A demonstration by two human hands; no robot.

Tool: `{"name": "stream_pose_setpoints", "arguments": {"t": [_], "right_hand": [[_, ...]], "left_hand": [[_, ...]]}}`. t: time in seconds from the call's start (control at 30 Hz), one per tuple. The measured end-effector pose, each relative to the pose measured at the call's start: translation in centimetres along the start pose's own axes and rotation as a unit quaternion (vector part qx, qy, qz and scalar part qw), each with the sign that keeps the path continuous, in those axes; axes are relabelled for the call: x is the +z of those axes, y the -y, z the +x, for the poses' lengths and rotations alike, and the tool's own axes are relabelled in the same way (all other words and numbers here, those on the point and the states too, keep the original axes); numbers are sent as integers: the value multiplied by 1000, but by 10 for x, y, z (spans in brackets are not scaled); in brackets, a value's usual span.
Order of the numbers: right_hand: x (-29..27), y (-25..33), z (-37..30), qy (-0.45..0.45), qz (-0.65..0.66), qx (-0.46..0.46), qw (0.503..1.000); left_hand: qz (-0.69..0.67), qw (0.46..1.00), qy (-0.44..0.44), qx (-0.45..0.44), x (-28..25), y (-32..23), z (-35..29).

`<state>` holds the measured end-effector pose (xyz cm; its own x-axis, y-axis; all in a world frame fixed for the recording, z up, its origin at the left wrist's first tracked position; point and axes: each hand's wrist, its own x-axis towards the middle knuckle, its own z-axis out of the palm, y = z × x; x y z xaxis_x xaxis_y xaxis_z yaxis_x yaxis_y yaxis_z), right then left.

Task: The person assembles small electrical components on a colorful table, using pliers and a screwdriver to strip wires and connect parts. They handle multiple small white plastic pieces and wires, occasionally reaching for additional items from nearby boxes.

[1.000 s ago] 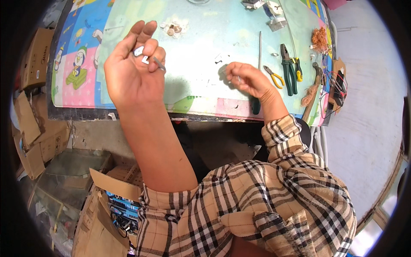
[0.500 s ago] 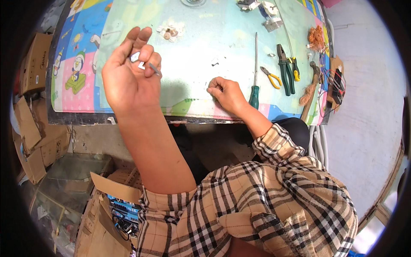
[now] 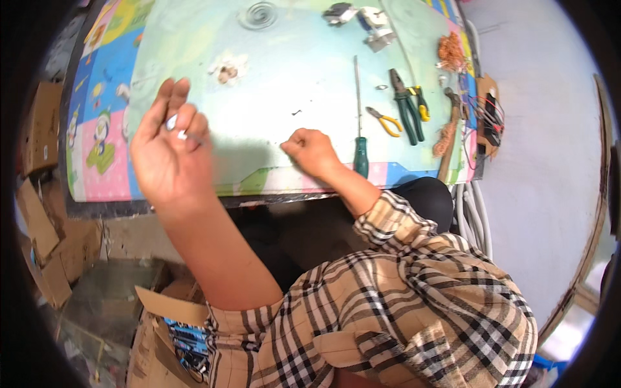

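My left hand is raised palm up over the table's near left side, slightly smeared by motion. Its curled fingers hold a small white piece and a second small white bit; their exact kind is unclear. Two of its fingers are stretched upward. On the tabletop near the front edge rests my right hand, fingers curled and pressed together; whatever is in them is hidden. A tiny dark piece lies just beyond it. To its right is a long screwdriver with a green handle.
Right of the screwdriver lie small yellow-handled cutters, green-handled pliers, a yellow-and-black tool and a hammer. Copper wire and metal parts sit farther back. A coil and brown crumbs are at the back left.
The whole view has shifted, so the table's things appear farther left and lower. My left hand has come slightly nearer me, its pieces still held. My right hand stays closed by the front edge.
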<state>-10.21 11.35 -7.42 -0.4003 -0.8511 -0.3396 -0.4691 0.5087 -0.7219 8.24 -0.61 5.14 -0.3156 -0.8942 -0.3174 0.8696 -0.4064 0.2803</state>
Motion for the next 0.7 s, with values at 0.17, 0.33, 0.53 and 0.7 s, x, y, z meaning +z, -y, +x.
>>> {"name": "stream_pose_setpoints", "arguments": {"t": [0.17,0.33,0.53,0.7], "right_hand": [[14,13,1,-7,-121,-13,993],[19,18,-8,-16,-206,-75,975],[23,9,-12,-13,-206,-96,974],[12,-8,-6,123,159,-66,977]], "left_hand": [[4,999,-35,25,5,1,-3],[-2,1000,-18,10,3,-1,-3],[3,1000,-20,17,4,-3,-5],[10,1000,-16,9,1,-2,-1]]}}
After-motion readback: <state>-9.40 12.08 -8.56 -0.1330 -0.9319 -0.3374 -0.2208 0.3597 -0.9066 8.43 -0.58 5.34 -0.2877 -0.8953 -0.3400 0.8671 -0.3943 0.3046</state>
